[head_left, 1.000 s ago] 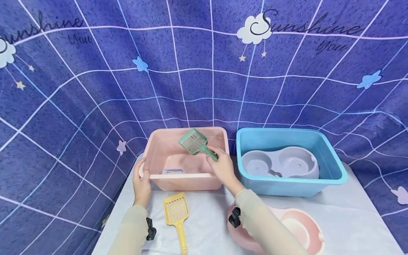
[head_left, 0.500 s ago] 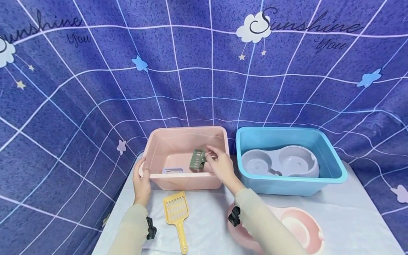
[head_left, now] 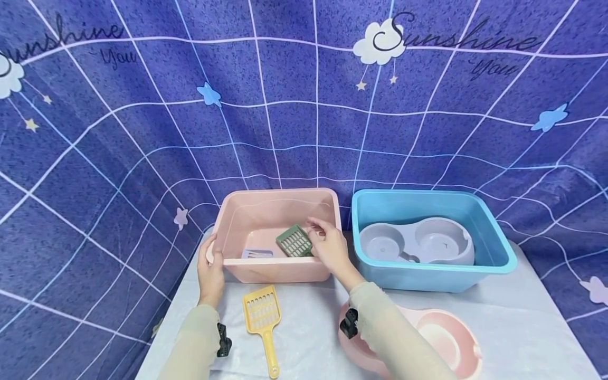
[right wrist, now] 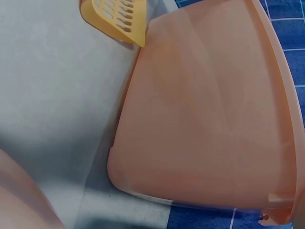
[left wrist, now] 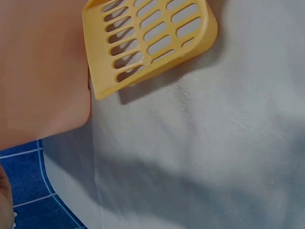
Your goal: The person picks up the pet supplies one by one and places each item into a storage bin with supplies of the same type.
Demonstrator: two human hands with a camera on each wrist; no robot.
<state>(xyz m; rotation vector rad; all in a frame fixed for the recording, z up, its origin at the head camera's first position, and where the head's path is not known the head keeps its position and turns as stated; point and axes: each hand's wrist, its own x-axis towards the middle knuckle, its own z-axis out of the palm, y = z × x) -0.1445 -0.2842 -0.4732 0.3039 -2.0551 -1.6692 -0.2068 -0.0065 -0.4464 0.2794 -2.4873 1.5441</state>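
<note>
A pink litter box (head_left: 275,272) stands at the back of the table. My left hand (head_left: 210,274) grips its left front corner at the rim. Inside lies a green litter scoop (head_left: 293,240), slotted head to the left, its handle hidden behind the front wall and my fingers. My right hand (head_left: 333,252) is over the right end of the box, fingers loosely bent just above the scoop's handle end and holding nothing visible. A lilac slotted scoop (head_left: 258,254) shows partly inside on the left. In front of the box a yellow litter scoop (head_left: 264,316) lies on the table.
To the right stands a blue litter box (head_left: 427,277) with a grey double pet bowl (head_left: 410,232) in it. A pink double pet bowl (head_left: 415,317) sits near the front, partly under my right sleeve. A patterned blue curtain (head_left: 304,132) hangs close behind the boxes.
The green scoop went from my right hand's grip above the pink box down onto its floor, tipping and then settling. My right fingers have let go of it. The left hand has stayed put.
</note>
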